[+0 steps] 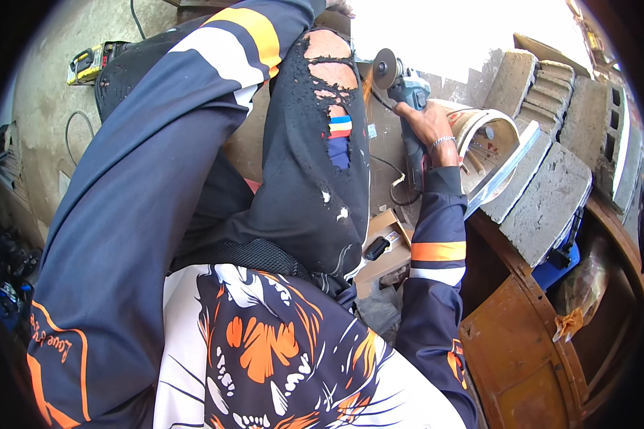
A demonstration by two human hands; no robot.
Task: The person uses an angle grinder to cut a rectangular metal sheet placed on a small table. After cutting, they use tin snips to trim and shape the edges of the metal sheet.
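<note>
My right hand [431, 123] is wrapped round the body of a teal and black angle grinder [412, 93], with a chain bracelet at the wrist. A thin round disc [387, 68] on the grinder's head faces the upper left, close beside my knee and touching nothing that I can make out. At the top edge, past my bent left arm, only a small part of my left hand [340, 7] shows beyond the knee. Its fingers are mostly cut off by the frame, so what they touch is hidden. A dark cable [396, 187] hangs below the grinder.
Right of the grinder lies a white bucket [495, 130] on its side, with a metal bar [504, 170] by its mouth. Concrete blocks [547, 204] are stacked beyond. An open cardboard box [386, 247] sits below. At far left is a yellow and black tool [87, 66].
</note>
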